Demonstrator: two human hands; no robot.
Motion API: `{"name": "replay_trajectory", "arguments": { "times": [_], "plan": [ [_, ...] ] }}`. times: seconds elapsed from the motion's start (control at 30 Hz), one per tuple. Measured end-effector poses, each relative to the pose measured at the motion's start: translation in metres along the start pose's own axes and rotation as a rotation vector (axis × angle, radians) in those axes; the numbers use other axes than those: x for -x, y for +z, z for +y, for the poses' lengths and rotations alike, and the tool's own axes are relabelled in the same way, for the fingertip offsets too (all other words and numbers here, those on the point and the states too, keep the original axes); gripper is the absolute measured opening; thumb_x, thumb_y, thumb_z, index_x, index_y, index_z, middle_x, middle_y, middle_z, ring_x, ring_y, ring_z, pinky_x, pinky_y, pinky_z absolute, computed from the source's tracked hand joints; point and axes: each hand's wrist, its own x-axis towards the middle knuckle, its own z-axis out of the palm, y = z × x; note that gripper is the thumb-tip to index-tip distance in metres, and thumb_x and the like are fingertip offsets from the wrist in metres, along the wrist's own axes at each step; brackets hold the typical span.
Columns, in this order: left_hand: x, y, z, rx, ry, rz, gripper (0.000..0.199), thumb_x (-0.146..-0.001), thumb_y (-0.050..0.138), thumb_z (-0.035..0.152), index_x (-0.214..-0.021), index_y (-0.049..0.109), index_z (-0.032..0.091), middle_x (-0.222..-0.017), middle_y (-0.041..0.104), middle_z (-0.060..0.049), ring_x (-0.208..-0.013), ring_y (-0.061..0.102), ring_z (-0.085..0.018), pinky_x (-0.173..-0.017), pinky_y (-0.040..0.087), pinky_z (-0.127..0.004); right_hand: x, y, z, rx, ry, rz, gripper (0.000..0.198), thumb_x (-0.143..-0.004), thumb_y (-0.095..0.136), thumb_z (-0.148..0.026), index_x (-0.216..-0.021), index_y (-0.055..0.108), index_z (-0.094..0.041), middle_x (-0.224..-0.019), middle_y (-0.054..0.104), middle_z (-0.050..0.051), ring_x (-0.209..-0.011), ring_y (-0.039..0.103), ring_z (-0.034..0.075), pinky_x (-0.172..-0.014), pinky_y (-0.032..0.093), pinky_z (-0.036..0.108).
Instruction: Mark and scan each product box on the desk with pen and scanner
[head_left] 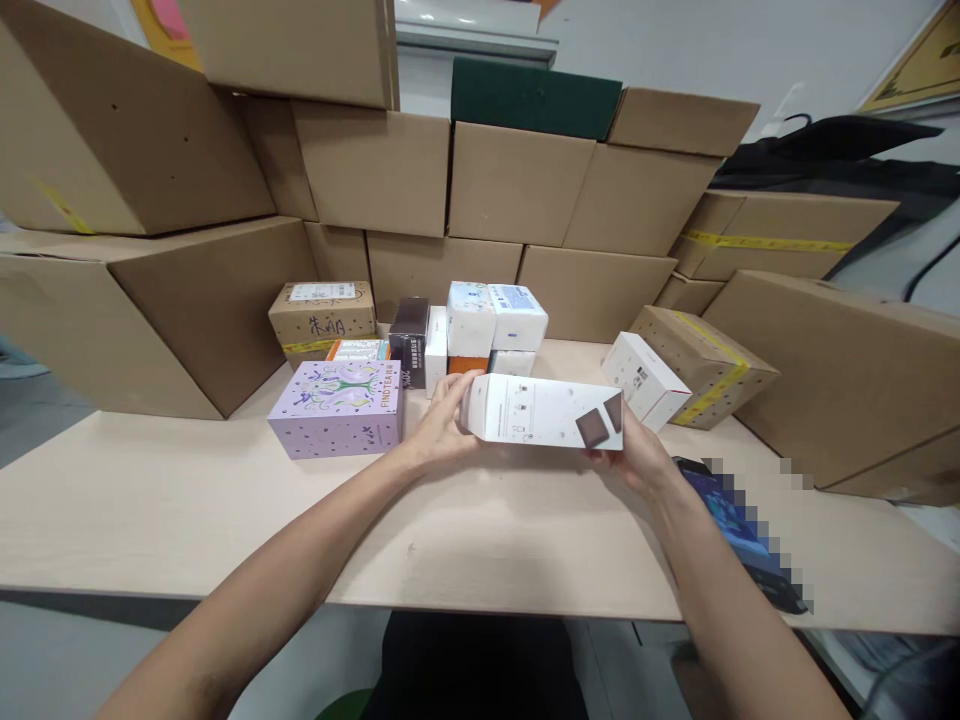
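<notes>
Between my two hands is a long white carton (547,412) with small print and dark brown squares pictured on its side. My left hand (448,425) is closed around its left end, and my right hand (637,450) grips its right end, with some fingers hidden underneath. To the left of my left hand lies a lilac box (337,410) with a green and purple pattern. Just beyond the carton, white packages (517,318) are stacked over an orange one (468,365). A dark brown box (409,342) stands upright beside a narrow white box (436,350).
Large cardboard boxes (525,185) wall in the table (187,490) at the back and both sides. A tilted white box (646,380) leans by a taped carton (709,365) on the right. A dark device (739,530), partly blurred out, lies near my right forearm.
</notes>
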Motion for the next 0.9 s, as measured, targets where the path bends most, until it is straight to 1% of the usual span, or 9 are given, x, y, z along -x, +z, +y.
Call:
{"name": "replay_trajectory", "arguments": {
  "times": [0.1,0.2,0.33,0.47,0.53,0.63,0.7,0.83,0.9],
  "plan": [
    [-0.001,0.0,0.002,0.063,0.015,0.026,0.085,-0.066,0.085,0.037,-0.142,0.048,0.028,-0.145,0.047,-0.013,-0.139,0.038,-0.036,-0.117,0.031,-0.053,0.001,0.001,-0.001,-0.026,0.025,0.002,0.056,-0.084,0.047,-0.079,-0.09,0.061,-0.025,-0.067,0.063,0.004,-0.049,0.056,0.018,-0.04,0.039,0.029],
    [-0.003,-0.002,-0.001,0.2,-0.08,0.076,0.078,-0.07,0.083,0.044,-0.139,0.052,0.025,-0.141,0.055,-0.013,-0.13,0.05,-0.034,-0.11,0.04,-0.048,0.002,0.001,-0.003,-0.025,0.014,-0.023,0.062,-0.082,0.047,-0.081,-0.097,0.064,-0.023,-0.077,0.067,0.007,-0.054,0.059,0.018,-0.04,0.04,0.029],
    [-0.005,-0.004,-0.003,0.313,-0.239,0.169,0.065,-0.076,0.074,0.056,-0.128,0.061,0.018,-0.121,0.069,-0.013,-0.112,0.062,-0.032,-0.095,0.049,-0.041,0.002,0.001,-0.004,0.063,-0.074,-0.184,0.072,-0.084,0.038,-0.083,-0.105,0.07,-0.023,-0.091,0.069,0.009,-0.066,0.062,0.018,-0.048,0.045,0.028],
    [-0.006,-0.002,-0.004,0.312,-0.353,0.194,0.069,-0.077,0.067,0.068,-0.12,0.065,0.014,-0.112,0.072,-0.015,-0.104,0.066,-0.032,-0.085,0.051,-0.039,0.007,0.003,-0.004,0.172,-0.105,-0.265,0.059,-0.087,0.056,-0.068,-0.131,0.062,-0.028,-0.103,0.07,0.007,-0.078,0.063,0.017,-0.062,0.049,0.028],
    [-0.006,0.0,-0.006,0.304,-0.375,0.198,0.067,-0.08,0.063,0.069,-0.12,0.067,0.015,-0.114,0.073,-0.015,-0.107,0.065,-0.032,-0.089,0.051,-0.04,0.011,0.007,-0.005,0.239,-0.09,-0.271,0.058,-0.083,0.068,-0.058,-0.133,0.06,-0.028,-0.102,0.07,0.006,-0.08,0.063,0.018,-0.066,0.05,0.029],
    [-0.005,-0.001,-0.009,0.349,-0.351,0.166,0.06,-0.086,0.06,0.064,-0.126,0.066,0.02,-0.123,0.071,-0.012,-0.118,0.061,-0.032,-0.1,0.047,-0.042,0.015,0.012,-0.006,0.275,-0.067,-0.27,0.049,-0.081,0.07,-0.056,-0.119,0.066,-0.025,-0.091,0.069,0.005,-0.076,0.061,0.017,-0.066,0.049,0.028],
    [-0.004,-0.003,-0.011,0.414,-0.331,0.085,0.058,-0.085,0.066,0.054,-0.133,0.061,0.021,-0.128,0.069,-0.011,-0.123,0.059,-0.032,-0.105,0.044,-0.043,0.014,0.012,-0.003,0.277,-0.073,-0.248,0.046,-0.083,0.066,-0.059,-0.113,0.068,-0.024,-0.085,0.068,0.004,-0.07,0.057,0.016,-0.063,0.047,0.027],
    [-0.004,-0.007,-0.014,0.437,-0.325,-0.089,0.078,-0.069,0.079,0.025,-0.142,0.051,0.025,-0.134,0.064,-0.009,-0.123,0.058,-0.031,-0.109,0.041,-0.045,0.005,0.003,0.007,0.315,-0.086,-0.202,0.046,-0.086,0.062,-0.062,-0.117,0.067,-0.028,-0.09,0.07,0.002,-0.073,0.057,0.016,-0.069,0.05,0.03],
    [-0.004,-0.006,-0.013,0.442,-0.339,-0.121,0.081,-0.068,0.078,0.021,-0.144,0.049,0.024,-0.133,0.065,-0.009,-0.119,0.06,-0.03,-0.107,0.042,-0.046,0.0,-0.002,0.011,0.318,-0.075,-0.176,0.046,-0.087,0.06,-0.064,-0.115,0.069,-0.028,-0.094,0.071,0.002,-0.079,0.061,0.018,-0.077,0.051,0.033]
  ]
}}
